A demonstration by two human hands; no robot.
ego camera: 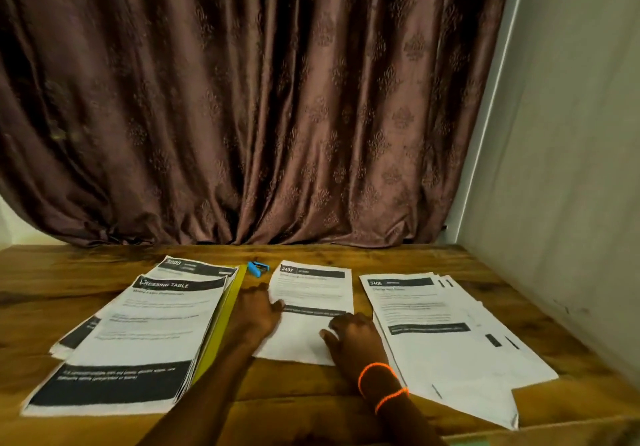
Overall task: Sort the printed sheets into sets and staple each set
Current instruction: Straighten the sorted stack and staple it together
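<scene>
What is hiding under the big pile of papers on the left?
Under the left pile a yellow folder peeks out along its right edge, with more sheets fanned out at the left. The pile covers the rest of the folder.

Orange bands [377,381] around right wrist.

on the worktop [52,286] three groups of sheets lie side by side. the left stack [138,334] sits on a folder [227,310] whose edge shows along the stack's right side, with another stack [197,267] tucked behind it. the middle sheet [311,293] lies between the left stack and the right pile [433,338]. the stapler [258,268] lies behind, between the far stack and the middle sheet. the left hand [258,314] rests at the middle sheet's left edge, the right hand [353,338] on its near right part. a curtain [242,99] hangs behind the worktop.
</scene>
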